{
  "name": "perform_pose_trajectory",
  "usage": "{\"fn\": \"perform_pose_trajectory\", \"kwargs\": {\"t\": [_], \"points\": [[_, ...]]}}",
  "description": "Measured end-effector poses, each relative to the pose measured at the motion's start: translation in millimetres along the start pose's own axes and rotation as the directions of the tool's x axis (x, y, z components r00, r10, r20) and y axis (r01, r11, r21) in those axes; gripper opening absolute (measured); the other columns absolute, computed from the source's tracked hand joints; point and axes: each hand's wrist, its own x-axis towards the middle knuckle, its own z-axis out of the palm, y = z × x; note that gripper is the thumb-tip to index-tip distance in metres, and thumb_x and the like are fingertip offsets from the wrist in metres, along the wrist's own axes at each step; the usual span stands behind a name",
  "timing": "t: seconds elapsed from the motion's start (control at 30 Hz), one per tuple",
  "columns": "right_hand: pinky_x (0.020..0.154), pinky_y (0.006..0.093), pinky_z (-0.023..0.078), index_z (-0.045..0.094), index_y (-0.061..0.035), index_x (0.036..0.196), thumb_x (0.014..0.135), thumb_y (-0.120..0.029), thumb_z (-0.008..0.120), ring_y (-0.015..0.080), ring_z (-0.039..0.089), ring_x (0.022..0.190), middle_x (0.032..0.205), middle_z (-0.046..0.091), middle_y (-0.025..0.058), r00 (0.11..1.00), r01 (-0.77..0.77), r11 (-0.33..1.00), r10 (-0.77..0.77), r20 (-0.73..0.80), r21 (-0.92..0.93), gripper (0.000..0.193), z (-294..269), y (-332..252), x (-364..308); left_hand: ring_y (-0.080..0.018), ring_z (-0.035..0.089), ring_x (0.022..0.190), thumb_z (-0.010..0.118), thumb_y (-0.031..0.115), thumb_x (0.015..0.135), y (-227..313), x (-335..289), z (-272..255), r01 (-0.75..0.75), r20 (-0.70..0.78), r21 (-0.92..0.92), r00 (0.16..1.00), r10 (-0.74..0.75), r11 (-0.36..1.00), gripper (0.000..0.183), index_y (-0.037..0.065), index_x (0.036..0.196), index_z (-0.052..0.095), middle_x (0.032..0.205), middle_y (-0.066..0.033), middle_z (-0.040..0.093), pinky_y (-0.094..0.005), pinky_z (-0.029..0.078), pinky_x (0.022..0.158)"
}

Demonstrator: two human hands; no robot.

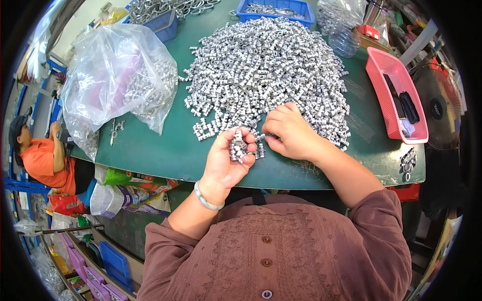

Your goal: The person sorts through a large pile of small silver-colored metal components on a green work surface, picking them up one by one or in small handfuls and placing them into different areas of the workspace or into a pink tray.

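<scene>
A big heap of small silvery metal parts [266,65] covers the middle of the green table [165,155]. At the heap's near edge, my left hand [228,160] is turned palm up, its fingers curled around several of these metal parts [240,145]. Just to its right, my right hand [291,131] reaches over the near edge of the heap, palm down. Its fingertips pinch near a small metal part beside the left hand; exactly what lies between them is partly hidden.
A clear plastic bag [100,70] of metal pieces stands at left. Blue trays [306,20] hold metal pieces at the back. A pink basket [374,95] with dark items is at right, near a fan [438,108]. Another person in an orange shirt [45,163] works at far left.
</scene>
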Motion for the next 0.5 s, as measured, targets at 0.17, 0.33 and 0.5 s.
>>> {"fn": "perform_pose_trajectory", "kwargs": {"t": [0.17, 0.33, 0.5], "points": [[0.079, 0.0328, 0.031, 0.054, -0.0088, 0.074, 0.063, -0.006, 0.062, 0.0196, 0.048, 0.081, 0.079, 0.053, 0.0002, 0.994, -0.034, 0.987, 0.050, -0.100, 0.156, 0.014, -10, 2, 1, -0.0182, 0.053, 0.069, 0.051, 0.026, 0.083, 3, -3, 6, -0.102, -0.064, 0.077, 0.992, 0.108, 0.992, 0.024, 0.008, 0.098, 0.054, 0.082, -0.0070, 0.058, -0.0258, 0.042, 0.052], [0.077, 0.0322, 0.033, 0.055, -0.0083, 0.075, 0.065, -0.005, 0.062, 0.0196, 0.050, 0.078, 0.078, 0.055, 0.0011, 0.979, 0.006, 0.965, 0.048, -0.197, 0.263, 0.013, -11, -1, 3, -0.0159, 0.050, 0.066, 0.054, 0.022, 0.083, 0, -2, -1, -0.166, -0.063, 0.128, 0.983, 0.175, 0.978, 0.022, 0.008, 0.100, 0.054, 0.077, -0.0042, 0.055, -0.0246, 0.039, 0.051], [0.077, 0.0332, 0.034, 0.056, -0.0086, 0.074, 0.069, -0.009, 0.061, 0.0199, 0.051, 0.080, 0.077, 0.055, 0.0018, 0.972, -0.004, 0.932, 0.089, -0.217, 0.362, 0.007, -9, 1, 1, -0.0127, 0.048, 0.066, 0.053, 0.018, 0.085, -10, -3, 10, -0.193, -0.013, 0.316, 0.978, 0.207, 0.929, 0.023, 0.006, 0.105, 0.053, 0.077, -0.0026, 0.052, -0.0227, 0.037, 0.051]]}}
